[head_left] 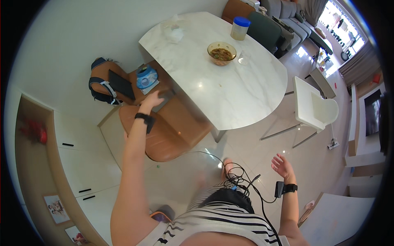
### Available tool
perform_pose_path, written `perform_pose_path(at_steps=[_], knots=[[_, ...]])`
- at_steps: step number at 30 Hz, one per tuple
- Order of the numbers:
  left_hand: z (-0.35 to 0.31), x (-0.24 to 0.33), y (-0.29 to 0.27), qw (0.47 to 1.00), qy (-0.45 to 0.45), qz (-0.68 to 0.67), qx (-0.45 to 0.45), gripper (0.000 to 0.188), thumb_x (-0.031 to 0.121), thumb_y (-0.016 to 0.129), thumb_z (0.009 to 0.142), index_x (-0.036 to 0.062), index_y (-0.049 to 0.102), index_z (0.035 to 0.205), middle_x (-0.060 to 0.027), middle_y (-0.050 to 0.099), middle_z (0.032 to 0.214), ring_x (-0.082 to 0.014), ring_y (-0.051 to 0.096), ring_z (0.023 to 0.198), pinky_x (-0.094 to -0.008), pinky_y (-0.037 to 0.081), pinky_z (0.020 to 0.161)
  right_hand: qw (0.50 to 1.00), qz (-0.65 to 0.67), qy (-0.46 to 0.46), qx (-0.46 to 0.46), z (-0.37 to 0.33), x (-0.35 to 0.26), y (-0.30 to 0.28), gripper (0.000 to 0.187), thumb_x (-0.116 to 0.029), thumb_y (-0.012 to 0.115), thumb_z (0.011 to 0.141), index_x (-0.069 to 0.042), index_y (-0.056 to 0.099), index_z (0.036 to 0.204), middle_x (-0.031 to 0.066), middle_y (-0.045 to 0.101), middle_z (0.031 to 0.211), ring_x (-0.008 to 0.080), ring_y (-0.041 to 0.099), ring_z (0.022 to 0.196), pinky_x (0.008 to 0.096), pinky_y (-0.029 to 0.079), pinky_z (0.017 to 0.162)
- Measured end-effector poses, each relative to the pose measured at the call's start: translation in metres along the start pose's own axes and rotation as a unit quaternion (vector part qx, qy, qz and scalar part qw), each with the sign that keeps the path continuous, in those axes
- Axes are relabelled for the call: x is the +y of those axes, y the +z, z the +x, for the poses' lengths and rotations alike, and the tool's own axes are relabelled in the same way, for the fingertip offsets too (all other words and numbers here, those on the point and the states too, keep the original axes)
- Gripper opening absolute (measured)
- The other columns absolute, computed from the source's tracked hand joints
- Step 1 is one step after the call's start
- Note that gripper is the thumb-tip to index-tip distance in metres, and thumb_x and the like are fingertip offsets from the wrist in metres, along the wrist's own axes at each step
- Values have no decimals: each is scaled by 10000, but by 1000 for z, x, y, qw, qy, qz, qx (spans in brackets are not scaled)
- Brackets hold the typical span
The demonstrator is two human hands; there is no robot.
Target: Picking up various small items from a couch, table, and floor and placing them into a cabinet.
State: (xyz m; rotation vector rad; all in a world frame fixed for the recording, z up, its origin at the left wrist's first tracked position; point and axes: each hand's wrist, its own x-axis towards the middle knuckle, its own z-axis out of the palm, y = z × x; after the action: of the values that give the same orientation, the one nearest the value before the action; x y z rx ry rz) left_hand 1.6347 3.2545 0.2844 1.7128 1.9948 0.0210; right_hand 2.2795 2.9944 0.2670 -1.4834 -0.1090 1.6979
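My left hand (152, 100) reaches out over the nearer brown chair (164, 133), close to its backrest. Its fingers look stretched out, with nothing clearly held; whether they touch the grey flat surface beside them I cannot tell. Just beyond the hand, a blue plastic package (146, 76) rests on a second brown seat. Beside that package stands a brown and dark backpack (107, 82). Off to the right, my right hand (282, 165) hangs in the air above the floor, open, fingers apart and nothing in it. Each wrist wears a black band.
The white marble table (193, 78) bears a bowl of food (221, 54), a blue-lidded container (240, 28) and a clear plastic bag (175, 33). A white high chair (312, 104) stands to the right. Black cables (242, 176) hang at my waist. White cabinets (88, 164) line the left.
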Motion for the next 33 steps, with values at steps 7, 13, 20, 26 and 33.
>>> perform_pose_path(at_steps=[7, 13, 20, 26, 33], knots=[[-64, 223, -139, 945, 288, -87, -129, 557, 410, 499, 847, 117, 369, 1303, -133, 541, 1135, -227, 513, 1014, -290, 401, 861, 989, -48, -140, -20, 41, -121, 41, 463, -246, 497, 852, -113, 345, 1268, 118, 376, 1213, 295, 412, 1094, 446, 448, 799], [34, 214, -246, 956, 260, -92, 102, 431, 259, 480, 885, 103, 396, 1279, -65, 561, 1040, -147, 501, 951, -275, 399, 839, 916, -357, -173, -55, 188, -176, 136, 556, -292, 550, 816, -113, 314, 1287, 131, 350, 1284, 345, 380, 1141, 552, 406, 832], [299, 78, -156, 962, 157, -117, 188, 313, 189, 564, 760, 45, 583, 1038, -113, 625, 910, -248, 590, 850, -317, 461, 751, 599, -788, -142, -4, 307, -135, 196, 816, -455, 548, 773, 8, 179, 1335, 362, 233, 1296, 495, 219, 1222, 603, 229, 947], [466, 81, -98, 930, 134, -202, 275, 269, 144, 484, 790, 53, 585, 1022, -169, 607, 953, -313, 570, 912, -379, 446, 787, 616, -770, -165, 4, 290, -124, 191, 913, -421, 619, 726, -2, 112, 1358, 445, 96, 1285, 501, -11, 1269, 584, 8, 1003], [565, 57, -88, 943, 57, -3, 329, 242, 125, 477, 801, 116, 584, 1018, -142, 599, 952, -312, 574, 872, -391, 458, 746, 640, -763, -85, 27, 289, -137, 224, 975, -443, 620, 723, -7, 31, 1367, 429, 46, 1307, 494, -74, 1270, 556, -12, 1013]])
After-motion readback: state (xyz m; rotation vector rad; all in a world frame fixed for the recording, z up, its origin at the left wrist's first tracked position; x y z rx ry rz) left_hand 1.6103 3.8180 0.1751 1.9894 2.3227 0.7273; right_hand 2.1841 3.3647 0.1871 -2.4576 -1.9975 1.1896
